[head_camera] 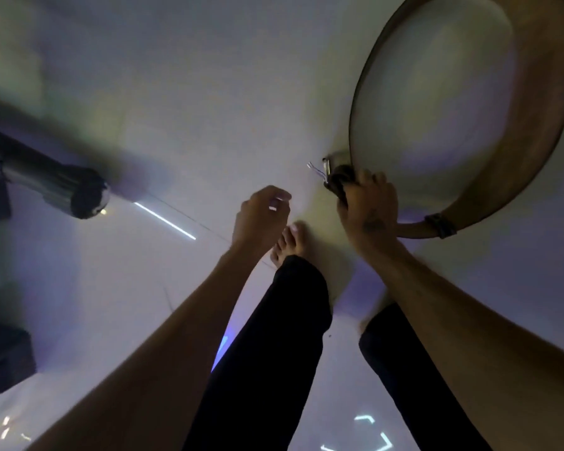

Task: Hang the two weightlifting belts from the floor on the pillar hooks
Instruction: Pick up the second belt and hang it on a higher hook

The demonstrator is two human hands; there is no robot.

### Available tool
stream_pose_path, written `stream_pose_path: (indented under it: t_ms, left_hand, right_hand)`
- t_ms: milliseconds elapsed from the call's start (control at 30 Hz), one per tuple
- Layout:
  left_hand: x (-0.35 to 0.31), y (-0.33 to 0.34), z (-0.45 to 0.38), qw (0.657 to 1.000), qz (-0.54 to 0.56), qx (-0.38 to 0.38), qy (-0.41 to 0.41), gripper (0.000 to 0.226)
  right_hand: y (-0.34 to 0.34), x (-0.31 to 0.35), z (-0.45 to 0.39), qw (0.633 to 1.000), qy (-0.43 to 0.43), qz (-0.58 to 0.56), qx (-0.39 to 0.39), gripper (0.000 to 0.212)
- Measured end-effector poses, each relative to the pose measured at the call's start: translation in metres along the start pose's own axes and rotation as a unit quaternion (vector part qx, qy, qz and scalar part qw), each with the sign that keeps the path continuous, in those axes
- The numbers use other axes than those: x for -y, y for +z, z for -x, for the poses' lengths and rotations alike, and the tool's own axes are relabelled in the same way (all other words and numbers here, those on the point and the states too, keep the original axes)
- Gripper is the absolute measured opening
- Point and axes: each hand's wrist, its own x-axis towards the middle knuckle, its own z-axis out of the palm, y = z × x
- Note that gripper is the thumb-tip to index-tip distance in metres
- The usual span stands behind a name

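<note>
The right hand [367,206] has its grip clenched around the buckle end of a wide brown leather weightlifting belt [515,157], fingers wrapped over the strap just beside the silver metal buckle [331,167]. The belt curves away from that hand in a large open loop that fills the upper right of the view, with a dark keeper band [440,225] around the strap near the wrist. Whether the loop's far side touches the pale glossy tiled floor [209,92] cannot be told. The left hand [261,213] hangs near the right one with its grip released, fingers loosely curled and holding nothing. Below the hands, two legs in black trousers stand on the floor, and the bare left foot [288,242] shows just under the left hand. At the left edge, well apart from the belt, lies a blurred dark metal cylinder [49,180].
</note>
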Motion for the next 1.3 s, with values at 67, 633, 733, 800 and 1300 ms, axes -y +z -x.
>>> stream_pose_path:
  t_ms: [67, 633, 733, 800, 1300]
  left_hand:
    - [-0.001, -0.005, 0.014, 0.999, 0.024, 0.024, 0.002, 0.022]
    - [-0.28, -0.158, 0.437, 0.911, 0.129, -0.006, 0.391, 0.056]
    - [-0.313, -0.193, 0.5, 0.874, 0.132, -0.035, 0.466, 0.05]
    - [-0.332, -0.218, 0.541, 0.843, 0.15, -0.053, 0.514, 0.048]
    - [-0.422, -0.309, 0.867, 0.632, 0.245, -0.086, 0.73, 0.043]
  right_hand:
    - [-0.023, -0.001, 0.007, 0.999, 0.001, -0.035, -0.032, 0.013]
    - [-0.512, -0.019, 0.278, 0.893, 0.024, -0.41, -0.185, 0.016]
    - [-0.578, -0.006, 0.316, 0.865, -0.028, -0.452, -0.216, 0.023]
    - [-0.618, 0.011, 0.345, 0.838, -0.069, -0.482, -0.245, 0.025]
    - [-0.886, 0.053, 0.625, 0.745, -0.219, -0.481, -0.407, 0.013]
